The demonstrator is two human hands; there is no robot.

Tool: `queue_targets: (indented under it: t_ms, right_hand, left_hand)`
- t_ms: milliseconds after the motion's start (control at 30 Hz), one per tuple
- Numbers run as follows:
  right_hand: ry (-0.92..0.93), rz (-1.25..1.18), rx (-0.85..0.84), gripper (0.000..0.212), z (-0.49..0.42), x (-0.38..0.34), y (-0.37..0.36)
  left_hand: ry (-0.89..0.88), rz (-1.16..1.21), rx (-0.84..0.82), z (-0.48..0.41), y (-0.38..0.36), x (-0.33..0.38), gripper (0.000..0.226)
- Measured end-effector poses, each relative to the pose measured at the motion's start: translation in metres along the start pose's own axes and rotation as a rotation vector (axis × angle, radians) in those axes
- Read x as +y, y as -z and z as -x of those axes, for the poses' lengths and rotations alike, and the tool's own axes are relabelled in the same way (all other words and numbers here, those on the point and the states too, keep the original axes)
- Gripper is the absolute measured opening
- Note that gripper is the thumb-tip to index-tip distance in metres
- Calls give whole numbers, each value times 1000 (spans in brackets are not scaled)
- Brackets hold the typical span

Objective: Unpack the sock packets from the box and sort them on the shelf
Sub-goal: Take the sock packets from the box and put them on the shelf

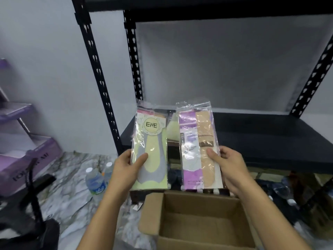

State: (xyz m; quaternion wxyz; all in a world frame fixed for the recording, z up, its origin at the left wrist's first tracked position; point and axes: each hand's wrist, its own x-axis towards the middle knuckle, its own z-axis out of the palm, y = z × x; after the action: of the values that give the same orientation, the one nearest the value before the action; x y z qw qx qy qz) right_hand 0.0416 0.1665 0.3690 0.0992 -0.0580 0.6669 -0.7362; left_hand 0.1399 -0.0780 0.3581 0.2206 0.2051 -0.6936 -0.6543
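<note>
1. The left hand (pixel 126 168) holds the green packet (pixel 149 150) of socks. The thumb lies on the front, near the packet's bottom left edge. The other fingers are curled round behind it.
2. This packet is see-through plastic. It has a round label that says "ENE", with a green and grey sock under it.
3. The right hand (pixel 228 165) holds the purple packet (pixel 198 150) of socks. The thumb presses on the front near the packet's right edge, and the fingers are tucked behind it.
4. This packet has a purple card on its left half and a tan sock on its right half.
5. Both packets stand upright in the air, side by side, with a small gap between them.
6. They are over the far edge of the box (pixel 151 213) and in front of the front left corner of the shelf (pixel 261 138).
7. The box is brown cardboard. Its flaps are open and its brown bottom shows.
8. The shelf has a dark board and black posts with holes.
9. Two water bottles (pixel 96 183) stand on the marble floor (pixel 72 177), left of the box and near the shelf's front left post.
10. A purple carton (pixel 27 159) sits at the far left, and a black bag (pixel 27 222) lies in the bottom left corner.
</note>
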Motion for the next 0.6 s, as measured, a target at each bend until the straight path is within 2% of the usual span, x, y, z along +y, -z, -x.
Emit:
queue_targets:
  t_ms: [133,300,400,600]
  right_hand:
    - [-50,-37,25,17,-53,-17,-23]
    - [-82,85,67,14,-132,-19,-47]
    - [-96,161,95,12,-169,-12,-58]
    - [-62,336,138,22,-209,15,-70]
  left_hand:
    - [-12,-104,13,-60,-1,18,16]
    - [53,-213,-24,-139,-12,33,32]
    - [89,-234,-26,-178,-20,35,30]
    - [120,-446,-42,-230,-27,15,25]
